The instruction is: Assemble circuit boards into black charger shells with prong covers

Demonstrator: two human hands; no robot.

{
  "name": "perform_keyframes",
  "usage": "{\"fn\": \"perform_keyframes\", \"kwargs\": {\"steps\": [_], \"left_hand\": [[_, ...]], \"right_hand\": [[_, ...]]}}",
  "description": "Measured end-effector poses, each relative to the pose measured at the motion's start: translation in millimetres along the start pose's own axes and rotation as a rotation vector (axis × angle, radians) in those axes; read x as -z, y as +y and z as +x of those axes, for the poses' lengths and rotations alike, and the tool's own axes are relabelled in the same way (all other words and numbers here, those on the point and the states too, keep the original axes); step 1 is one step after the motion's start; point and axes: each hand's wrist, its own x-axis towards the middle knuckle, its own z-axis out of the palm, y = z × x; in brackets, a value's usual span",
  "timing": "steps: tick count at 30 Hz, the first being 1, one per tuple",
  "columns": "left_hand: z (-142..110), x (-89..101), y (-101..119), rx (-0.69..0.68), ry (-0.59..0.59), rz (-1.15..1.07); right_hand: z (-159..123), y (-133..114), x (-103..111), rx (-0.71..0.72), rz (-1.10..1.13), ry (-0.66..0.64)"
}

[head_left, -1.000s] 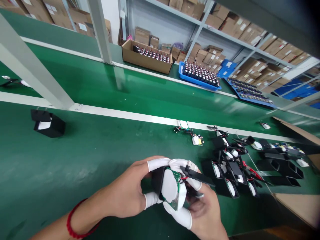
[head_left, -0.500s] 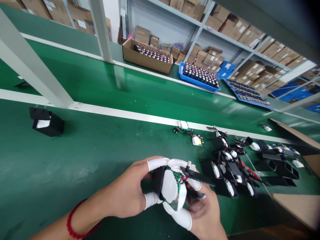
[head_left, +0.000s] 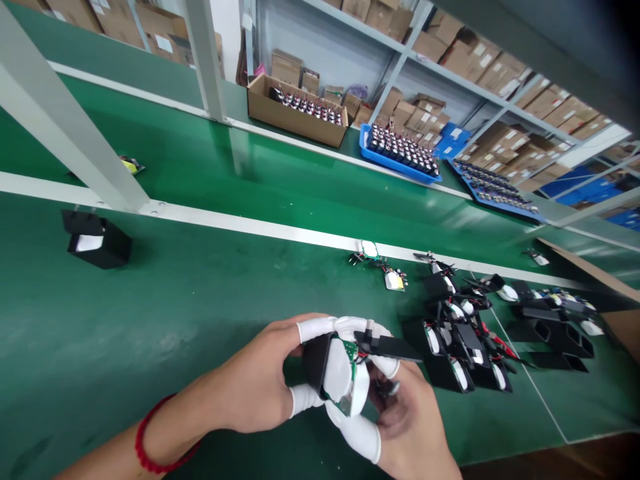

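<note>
My left hand (head_left: 255, 387), with white finger cots and a red wrist band, grips a small black housing (head_left: 316, 360) that holds a white battery and a green circuit board (head_left: 345, 373). My right hand (head_left: 405, 427), also in finger cots, pinches the same assembly from the right, beside a flat black cover piece (head_left: 393, 347) that sticks out toward the right. Both hands hover low over the green belt (head_left: 175, 313).
A pile of black housings with batteries and wires (head_left: 465, 340) lies just right of my hands. One lone black housing (head_left: 97, 241) sits at the left. Loose boards (head_left: 383, 267) lie ahead. A cardboard box (head_left: 295, 113) and blue trays (head_left: 400, 153) stand beyond; a frame post (head_left: 65, 127) crosses at the left.
Both hands keep their grip on the assembly; the flat black cover has tilted a little flatter. The view has shifted slightly, and a small yellow-tipped item now shows at the far left.
</note>
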Motion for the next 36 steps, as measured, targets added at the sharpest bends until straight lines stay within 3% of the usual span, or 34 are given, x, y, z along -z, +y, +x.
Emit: {"fn": "perform_keyframes", "kwargs": {"steps": [4,7,12,15,19,22,26,30,36], "left_hand": [[-4.3,-0.5,-9.2,0.061,-0.003,-0.038],[-8.9,-2.9,-20.8,0.136,0.028,-0.080],[-10.5,-9.1,-30.7,0.201,0.064,-0.134],[-8.8,-13.9,-33.5,0.201,0.047,-0.148],[-10.6,-21.0,-45.4,0.232,0.040,-0.154],[-14.7,-23.2,-57.5,0.257,0.084,-0.057],[-18.3,-20.5,-68.8,0.188,0.062,0.165],[-17.3,-14.9,-69.2,0.235,0.040,0.315],[-10.0,-11.1,-59.2,0.312,-0.090,0.426]], "right_hand": [[-1.1,0.8,1.5,-0.071,-0.046,-0.057],[-5.4,8.8,2.3,-0.121,0.044,-0.068],[-14.7,23.2,-4.0,-0.054,0.162,0.006],[-12.1,26.4,-10.6,-0.052,0.127,0.026],[-4.7,29.8,-14.7,-0.163,-0.005,-0.002],[-4.0,34.4,-13.3,-0.200,-0.110,0.049],[-0.9,39.5,-14.8,-0.199,-0.208,-0.005],[10.9,42.2,-26.1,-0.233,-0.116,0.007],[17.8,50.9,-40.5,-0.293,0.059,0.047]]}}
